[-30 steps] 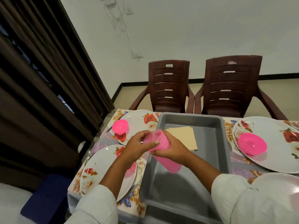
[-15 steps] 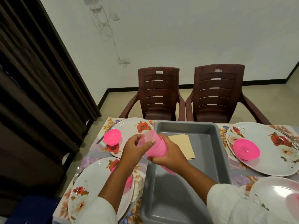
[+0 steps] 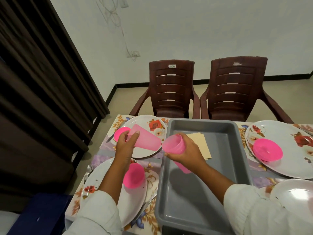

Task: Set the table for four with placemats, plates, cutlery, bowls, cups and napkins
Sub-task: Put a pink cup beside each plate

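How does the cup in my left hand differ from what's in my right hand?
The single cup in the left hand looks paler and hangs over a plate; the nested cups in the right hand look deeper pink and hang over the grey tray. Both are pink, tilted tumblers.

The left hand (image 3: 126, 145) grips one pink cup (image 3: 146, 140); the right hand (image 3: 189, 153) holds stacked cups (image 3: 174, 146) over the grey tray (image 3: 201, 189).

Two dark brown plastic chairs (image 3: 171, 89) stand side by side at the far edge of the table (image 3: 106, 152) on a beige floor (image 3: 288, 94), backed by a white wall (image 3: 203, 22) with black skirting (image 3: 132, 85), loose wires (image 3: 111, 16) trailing to a socket (image 3: 135, 53), and heavy brown curtains (image 3: 42, 82) along the left.
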